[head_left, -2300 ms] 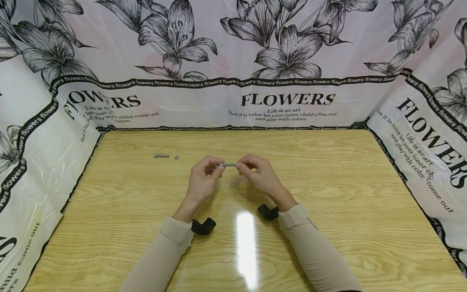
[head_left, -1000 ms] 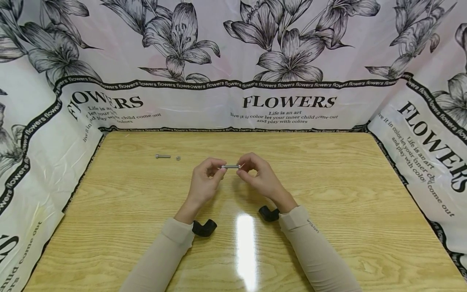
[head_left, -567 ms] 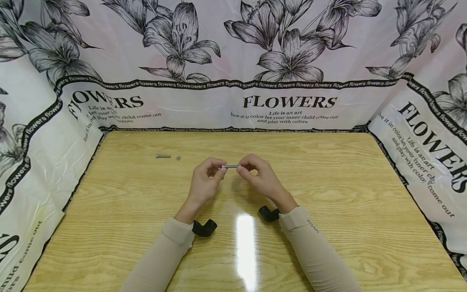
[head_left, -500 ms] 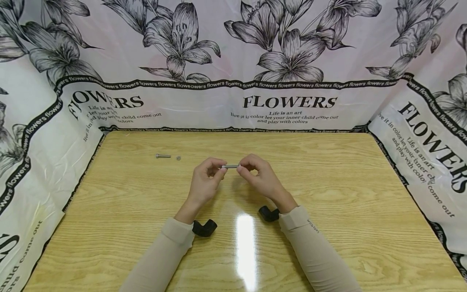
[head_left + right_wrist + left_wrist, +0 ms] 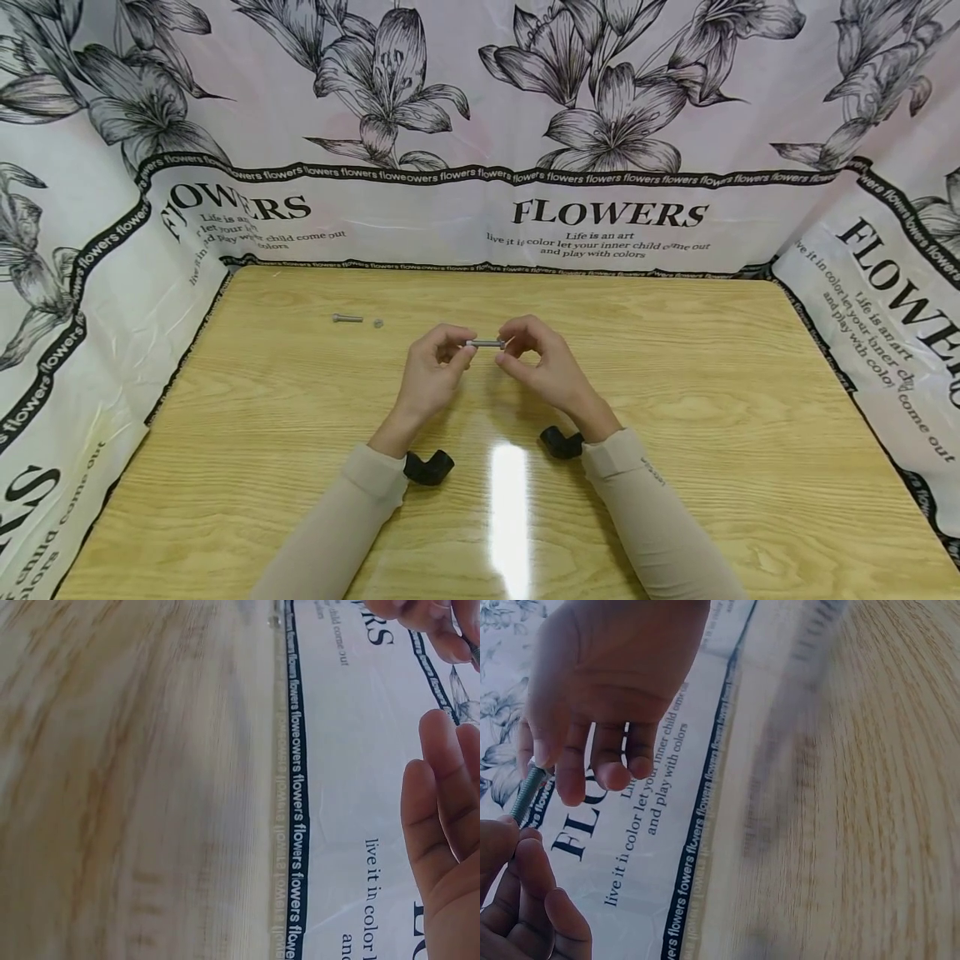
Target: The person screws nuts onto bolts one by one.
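My left hand (image 5: 435, 379) pinches one end of a thin metal bolt (image 5: 486, 343) between thumb and forefinger. The bolt lies level, raised above the table, and its threads (image 5: 529, 792) show in the left wrist view. At its right end sits a small wider piece, apparently a nut (image 5: 503, 343). My right hand (image 5: 551, 371) has thumb and forefinger curled around that end, fingertips right at the nut; its other fingers (image 5: 609, 761) hang loose. On the table behind lie a second bolt (image 5: 348, 318) and a loose nut (image 5: 378, 323).
The wood-grain table (image 5: 712, 417) is walled at the back and sides by a white flower-print cloth (image 5: 420, 217). Black wrist mounts (image 5: 429, 468) sit at both cuffs. A bright reflection (image 5: 510, 508) crosses the table's front middle.
Both hands stay at the bolt. The right thumb and forefinger have spread slightly, and the nut shows between them. The view has shifted a little, moving everything rightward in the picture.
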Demonstrator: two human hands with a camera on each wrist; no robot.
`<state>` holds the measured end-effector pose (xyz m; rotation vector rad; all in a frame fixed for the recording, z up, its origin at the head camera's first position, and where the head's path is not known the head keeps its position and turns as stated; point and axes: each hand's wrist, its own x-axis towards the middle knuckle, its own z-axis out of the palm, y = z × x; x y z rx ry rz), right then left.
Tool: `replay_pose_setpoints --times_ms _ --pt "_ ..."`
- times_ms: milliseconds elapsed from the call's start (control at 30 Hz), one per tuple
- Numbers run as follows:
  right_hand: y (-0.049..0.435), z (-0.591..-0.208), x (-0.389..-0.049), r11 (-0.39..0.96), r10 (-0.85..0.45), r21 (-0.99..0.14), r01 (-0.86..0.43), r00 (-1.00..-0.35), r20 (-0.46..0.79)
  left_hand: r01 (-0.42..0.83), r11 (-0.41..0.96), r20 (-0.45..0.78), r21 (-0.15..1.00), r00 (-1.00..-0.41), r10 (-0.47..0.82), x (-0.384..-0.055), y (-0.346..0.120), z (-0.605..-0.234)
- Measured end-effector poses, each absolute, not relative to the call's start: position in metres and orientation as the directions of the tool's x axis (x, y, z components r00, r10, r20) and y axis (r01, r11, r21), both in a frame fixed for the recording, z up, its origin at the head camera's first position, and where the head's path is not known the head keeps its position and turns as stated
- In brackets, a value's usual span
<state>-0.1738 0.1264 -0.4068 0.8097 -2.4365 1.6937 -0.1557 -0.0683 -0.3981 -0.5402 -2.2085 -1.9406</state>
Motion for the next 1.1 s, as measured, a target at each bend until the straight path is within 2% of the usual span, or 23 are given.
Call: replay_pose_setpoints --times_ms 200,667,867,1000,1100 --pt "0.1254 -0.399 -0.168 0.288 -0.385 -0.818 -0.498 -0.842 0.377 0.361 0.091 0.343 0.928 -0.924 0.17 -0.1546 -0.066 -0.3981" --pt "0.1269 -0.3954 -0.1669 0.353 -0.357 -0.798 -0.488 -0.859 0.366 0.368 0.069 0.352 0.927 -0.92 0.173 -0.155 -0.0648 -0.3999" --pt "0.1269 -0.3965 -0.1671 0.281 -0.366 -0.862 -0.421 -0.878 0.309 0.369 0.073 0.354 0.927 -0.921 0.164 -0.1551 -0.0661 -0.3995" --pt "0.1253 -0.3985 -0.1691 0.225 -0.393 -0.86 -0.458 -0.85 0.35 0.372 0.08 0.357 0.925 -0.92 0.161 -0.1549 -0.0673 -0.3989" --pt "0.1243 -0.3994 -0.1699 0.23 -0.397 -0.844 -0.485 -0.838 0.373 0.373 0.09 0.357 0.923 -0.921 0.159 -0.1547 -0.0679 -0.3988"
